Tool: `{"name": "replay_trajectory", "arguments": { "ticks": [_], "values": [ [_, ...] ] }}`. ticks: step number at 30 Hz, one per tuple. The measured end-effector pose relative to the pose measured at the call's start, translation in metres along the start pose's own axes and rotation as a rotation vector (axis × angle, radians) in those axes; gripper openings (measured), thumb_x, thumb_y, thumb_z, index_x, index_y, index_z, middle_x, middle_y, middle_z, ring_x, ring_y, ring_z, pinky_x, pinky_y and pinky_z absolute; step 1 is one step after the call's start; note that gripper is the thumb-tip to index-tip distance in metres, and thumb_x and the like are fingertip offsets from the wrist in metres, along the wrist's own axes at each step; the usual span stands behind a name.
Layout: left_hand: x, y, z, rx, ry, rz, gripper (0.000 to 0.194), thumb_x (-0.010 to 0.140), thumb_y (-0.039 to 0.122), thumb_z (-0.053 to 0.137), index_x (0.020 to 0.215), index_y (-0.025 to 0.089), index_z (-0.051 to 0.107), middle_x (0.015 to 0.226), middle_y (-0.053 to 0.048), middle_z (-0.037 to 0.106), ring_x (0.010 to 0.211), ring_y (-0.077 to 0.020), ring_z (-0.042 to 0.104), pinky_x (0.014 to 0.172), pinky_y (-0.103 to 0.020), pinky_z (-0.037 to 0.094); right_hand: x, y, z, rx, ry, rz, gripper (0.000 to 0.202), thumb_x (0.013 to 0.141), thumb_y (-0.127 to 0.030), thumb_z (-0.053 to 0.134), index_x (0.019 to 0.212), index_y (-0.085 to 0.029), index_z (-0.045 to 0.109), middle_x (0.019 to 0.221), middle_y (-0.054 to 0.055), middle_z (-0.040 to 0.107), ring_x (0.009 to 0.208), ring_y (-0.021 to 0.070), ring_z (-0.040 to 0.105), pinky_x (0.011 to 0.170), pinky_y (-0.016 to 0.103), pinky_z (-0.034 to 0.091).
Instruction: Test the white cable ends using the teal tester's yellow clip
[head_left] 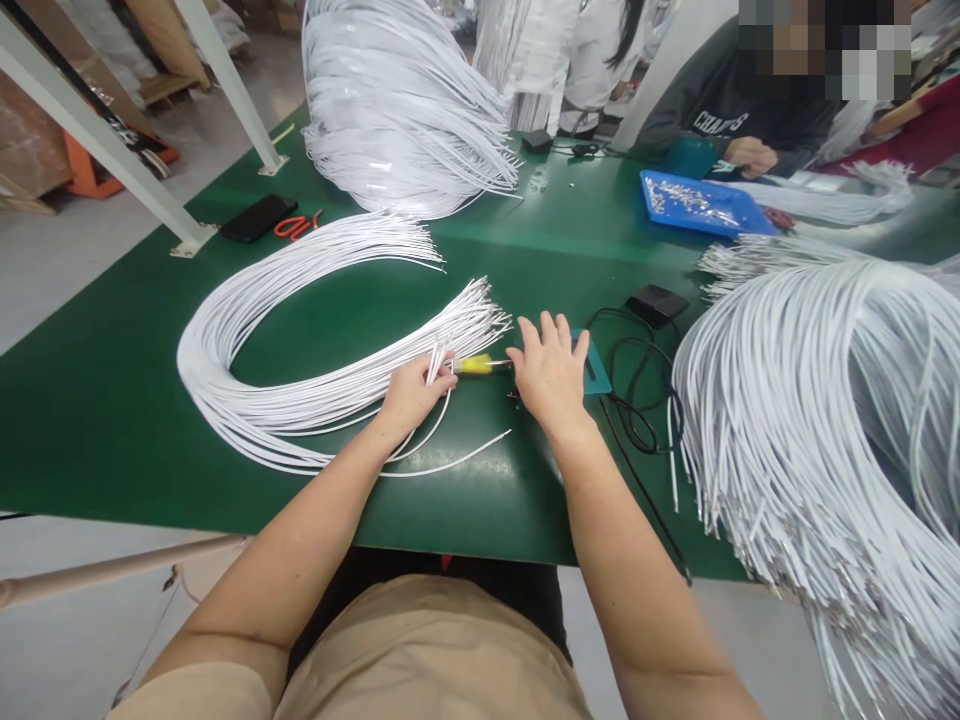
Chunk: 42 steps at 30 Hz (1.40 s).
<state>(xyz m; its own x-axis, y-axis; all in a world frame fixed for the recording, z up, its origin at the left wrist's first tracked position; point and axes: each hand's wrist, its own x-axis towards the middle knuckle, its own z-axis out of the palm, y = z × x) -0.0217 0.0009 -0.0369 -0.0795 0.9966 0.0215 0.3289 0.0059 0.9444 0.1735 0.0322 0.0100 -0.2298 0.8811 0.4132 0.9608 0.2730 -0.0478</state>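
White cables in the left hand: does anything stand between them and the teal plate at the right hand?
Yes: a yellow piece lies between the white cables and the right hand, which itself partly covers the teal plate.

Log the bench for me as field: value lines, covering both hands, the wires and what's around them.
Left hand: holding several white wires
Right hand: open, over a teal plate it partly hides
Between hands: yellow piece
Curved wire bundle: lying on the green table
Right side: large wire bundle, reaching past the near edge
Far side: blue tray holding small pieces
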Motion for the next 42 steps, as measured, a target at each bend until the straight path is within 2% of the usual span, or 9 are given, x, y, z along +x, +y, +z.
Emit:
{"name": "replay_trajectory", "arguments": {
  "ticks": [3,7,13,16,23,27,29,34,42],
  "values": [
    [-0.002,0.005,-0.003,-0.041,0.016,-0.039,0.005,0.068,0.021,0.066,0.069,0.017,0.067,0.092,-0.006,0.072,0.088,-0.0224,0.065,0.086,-0.034,0.044,-0.001,0.001,0.002,0.005,-0.01,-0.014,0.041,0.09,-0.025,0.052,0.129,-0.013,0.051,0.139,0.02,0.048,0.132,0.0356,0.034,0.105,0.06,0.019],
    [-0.007,0.008,-0.011,-0.14,0.022,-0.07,0.033,0.067,0.024,0.069,0.099,0.016,0.07,0.078,-0.001,0.067,0.066,-0.016,0.06,0.073,-0.03,0.046,-0.007,-0.016,-0.009,0.131,0.042,-0.077,0.031,0.091,-0.025,0.048,0.118,-0.013,0.058,0.126,0.017,0.058,0.122,0.0301,0.044,0.105,0.05,0.026],
    [-0.014,0.01,-0.02,-0.384,-0.021,-0.057,0.046,0.067,0.03,0.075,0.11,0.017,0.065,0.095,-0.005,0.069,0.074,-0.0142,0.059,0.071,-0.026,0.046,-0.04,-0.079,-0.015,0.406,-0.176,-0.736,0.027,0.094,-0.028,0.045,0.081,-0.017,0.066,0.085,0.008,0.069,0.086,0.0201,0.056,0.083,0.034,0.041],
    [-0.015,0.014,-0.02,-0.406,-0.047,-0.075,0.048,0.068,0.032,0.075,0.112,0.017,0.063,0.096,-0.005,0.068,0.076,-0.014,0.06,0.068,-0.025,0.045,-0.058,-0.1,-0.011,0.329,-0.24,-0.817,0.021,0.089,-0.015,0.048,0.079,-0.013,0.067,0.078,0.01,0.068,0.081,0.0216,0.057,0.083,0.038,0.04],
    [-0.015,0.017,-0.018,-0.505,-0.087,-0.138,0.034,0.078,0.042,0.066,0.1,0.017,0.07,0.089,-0.004,0.067,0.076,-0.0124,0.057,0.067,-0.023,0.045,-0.041,-0.085,-0.035,0.648,-0.636,-0.435,0.02,0.08,-0.03,0.062,0.064,-0.018,0.066,0.059,0.002,0.064,0.054,0.0141,0.054,0.052,0.026,0.036],
    [-0.015,0.02,-0.017,-0.473,-0.125,-0.11,0.03,0.073,0.039,0.072,0.091,0.014,0.071,0.074,-0.002,0.064,0.067,-0.0124,0.056,0.068,-0.026,0.046,0.0,-0.059,-0.022,0.972,-0.361,0.188,0.02,0.082,-0.037,0.058,0.072,-0.02,0.063,0.05,-0.004,0.055,0.043,0.0091,0.047,0.045,0.021,0.035],
    [-0.015,0.023,-0.016,-0.489,-0.127,-0.131,0.036,0.068,0.036,0.076,0.095,0.015,0.069,0.073,-0.001,0.066,0.066,-0.0134,0.059,0.07,-0.029,0.047,0.011,-0.054,-0.008,1.146,-0.331,0.359,0.021,0.076,-0.041,0.063,0.075,-0.02,0.06,0.049,-0.006,0.053,0.039,0.0084,0.044,0.04,0.02,0.034],
    [-0.013,0.022,-0.015,-0.508,-0.092,-0.095,0.028,0.071,0.035,0.074,0.09,0.016,0.065,0.08,-0.002,0.066,0.075,-0.0138,0.061,0.073,-0.026,0.046,0.005,-0.063,0.015,1.502,-0.334,0.435,0.021,0.071,-0.037,0.066,0.07,-0.018,0.057,0.047,-0.007,0.051,0.037,0.0068,0.04,0.035,0.019,0.032],
    [-0.011,0.019,-0.014,-0.436,-0.033,-0.069,0.034,0.071,0.036,0.073,0.072,0.018,0.045,0.07,0.004,0.057,0.067,-0.0111,0.058,0.066,-0.025,0.044,-0.006,-0.073,0.014,1.771,-0.362,0.541,0.017,0.072,-0.033,0.064,0.069,-0.018,0.057,0.048,-0.008,0.046,0.038,0.0043,0.034,0.037,0.018,0.03]
  ]
}}
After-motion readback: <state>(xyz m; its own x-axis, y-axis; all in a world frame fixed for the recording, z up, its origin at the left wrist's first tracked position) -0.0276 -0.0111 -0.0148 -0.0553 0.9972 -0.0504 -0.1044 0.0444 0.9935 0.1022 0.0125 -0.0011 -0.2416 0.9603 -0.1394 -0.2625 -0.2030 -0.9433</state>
